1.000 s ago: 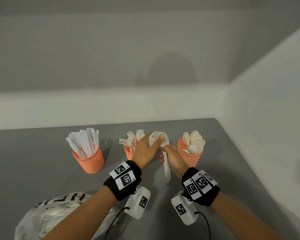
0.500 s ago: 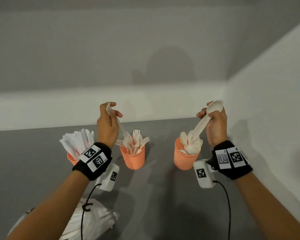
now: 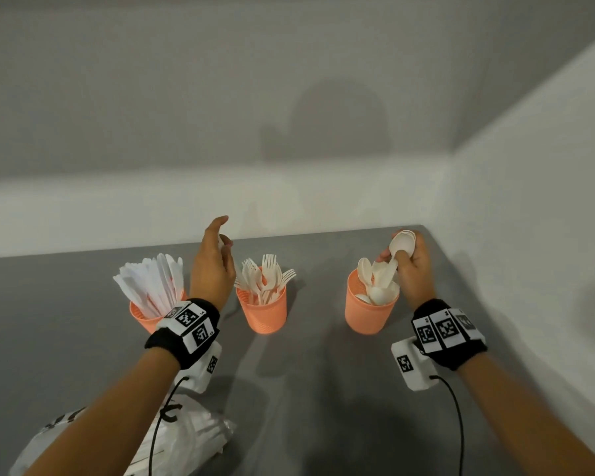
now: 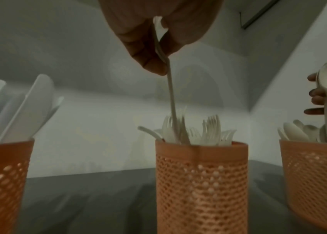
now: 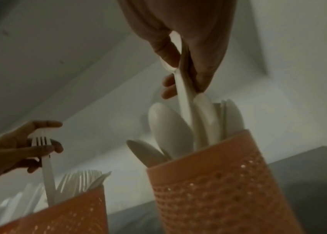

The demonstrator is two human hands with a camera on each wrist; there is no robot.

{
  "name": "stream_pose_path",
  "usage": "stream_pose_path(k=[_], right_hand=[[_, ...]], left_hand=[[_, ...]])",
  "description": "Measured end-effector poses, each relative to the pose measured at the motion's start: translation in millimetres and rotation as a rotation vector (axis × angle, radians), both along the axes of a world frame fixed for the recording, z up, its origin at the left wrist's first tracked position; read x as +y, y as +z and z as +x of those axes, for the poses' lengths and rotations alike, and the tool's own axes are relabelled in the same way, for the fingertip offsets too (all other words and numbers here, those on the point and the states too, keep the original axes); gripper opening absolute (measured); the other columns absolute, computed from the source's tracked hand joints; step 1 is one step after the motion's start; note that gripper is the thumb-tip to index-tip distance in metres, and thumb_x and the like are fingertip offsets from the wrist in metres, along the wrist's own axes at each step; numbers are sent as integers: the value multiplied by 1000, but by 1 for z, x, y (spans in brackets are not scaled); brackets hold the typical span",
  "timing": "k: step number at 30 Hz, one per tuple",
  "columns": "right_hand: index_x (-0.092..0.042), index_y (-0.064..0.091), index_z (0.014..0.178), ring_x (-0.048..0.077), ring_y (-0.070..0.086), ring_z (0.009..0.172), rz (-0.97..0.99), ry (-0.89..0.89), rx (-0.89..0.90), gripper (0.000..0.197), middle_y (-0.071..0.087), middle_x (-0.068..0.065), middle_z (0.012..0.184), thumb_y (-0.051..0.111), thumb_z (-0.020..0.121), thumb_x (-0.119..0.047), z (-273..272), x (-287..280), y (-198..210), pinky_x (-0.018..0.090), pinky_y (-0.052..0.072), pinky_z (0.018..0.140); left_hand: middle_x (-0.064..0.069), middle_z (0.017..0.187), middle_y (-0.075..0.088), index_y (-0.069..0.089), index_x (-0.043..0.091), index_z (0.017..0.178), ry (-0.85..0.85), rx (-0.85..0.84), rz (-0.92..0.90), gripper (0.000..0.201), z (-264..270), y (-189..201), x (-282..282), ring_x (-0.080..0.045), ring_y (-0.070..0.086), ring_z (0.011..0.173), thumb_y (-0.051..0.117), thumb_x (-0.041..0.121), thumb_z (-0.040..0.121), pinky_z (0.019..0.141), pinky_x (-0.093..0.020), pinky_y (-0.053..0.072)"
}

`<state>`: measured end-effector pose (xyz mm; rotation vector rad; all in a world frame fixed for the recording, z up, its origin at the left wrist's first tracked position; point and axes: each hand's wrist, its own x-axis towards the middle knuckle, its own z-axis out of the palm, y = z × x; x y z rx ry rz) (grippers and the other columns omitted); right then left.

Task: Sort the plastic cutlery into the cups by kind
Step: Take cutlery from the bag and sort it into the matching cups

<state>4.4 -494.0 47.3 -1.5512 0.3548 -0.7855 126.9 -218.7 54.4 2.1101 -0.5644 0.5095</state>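
Three orange mesh cups stand in a row on the grey table: knives in the left cup (image 3: 145, 319), forks in the middle cup (image 3: 261, 312), spoons in the right cup (image 3: 368, 312). My left hand (image 3: 225, 243) pinches a white fork (image 4: 171, 95) near its tines, above the middle cup (image 4: 200, 182); the handle reaches down among the forks there. My right hand (image 3: 401, 259) grips a small stack of white spoons (image 3: 402, 243) by the bowls, their handles dipping into the right cup (image 5: 218, 190). The right wrist view shows the fork (image 5: 40, 140) held upright.
A white plastic bag (image 3: 193, 438) holding more cutlery lies at the table's near left, under my left forearm. A white wall runs close along the right side of the table (image 3: 323, 389), and another stands behind the cups.
A second ago both hands were together between the cups, holding a fork and spoons. They parted and rose over separate cups, and have since dropped, lowering the handles into them.
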Motion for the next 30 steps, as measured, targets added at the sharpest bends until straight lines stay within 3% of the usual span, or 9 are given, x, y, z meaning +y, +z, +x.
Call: stream_pose_path(k=[5,8,13,16,18,21,25,28,30], right_hand=[[-35,45,103,20,66,70,-170,-42,99,39,61,4,79,39,73,-12,-3,-2,-11,35,52,74],[-26,49,107,29,64,81,-275,-59,152,36,61,3,86,40,74,-15,-2,-3,-11,35,50,76],[1,64,104,31,61,99,-587,-51,293,45,66,15,105,31,75,-10,3,-4,-20,21,39,86],[3,53,125,34,48,124,-841,11,499,64,54,19,130,16,78,-21,2,0,-28,35,30,106],[-2,35,140,27,28,140,-992,17,657,81,36,15,147,-1,76,-36,1,2,-30,42,11,116],[-6,13,148,20,9,146,-1051,-2,771,92,15,8,157,-9,75,-57,-1,4,-29,45,-5,116],[-3,8,148,20,4,147,-1129,13,895,109,11,10,158,-12,66,-73,-2,7,-23,50,-4,115],[-2,10,148,20,-1,147,-1120,27,964,112,5,12,158,-12,61,-71,1,9,-18,51,-4,115],[-4,10,148,21,-2,147,-1102,42,982,114,3,11,158,-12,59,-72,0,8,-16,52,-4,115]], left_hand=[[-14,99,56,43,7,132,-30,69,130,46,0,-15,-2,-22,51,72,38,-9,88,67,-32,42],[-17,104,58,46,5,129,-28,92,162,42,-1,-20,-6,-29,58,83,37,-7,89,70,-32,43],[-16,108,62,49,7,128,6,97,204,42,-2,-24,-13,-33,59,98,37,-1,89,73,-38,48],[-19,115,60,49,8,130,32,115,265,51,-6,-28,-16,-34,57,105,27,22,85,78,-42,49],[-21,124,56,47,4,132,-16,140,353,66,-9,-35,-17,-36,54,113,17,39,84,88,-43,46],[-14,150,32,29,6,143,-55,203,540,88,-10,-49,-20,-30,32,138,3,59,78,113,-41,25],[-11,157,8,13,4,147,-51,253,552,89,-12,-50,-25,-25,13,145,9,63,81,118,-39,14],[-14,157,5,9,3,147,-82,251,582,97,-16,-48,-25,-27,13,145,3,67,75,118,-36,14],[-15,157,4,7,3,147,-76,264,616,90,-18,-47,-26,-28,13,145,15,66,84,118,-40,14]])
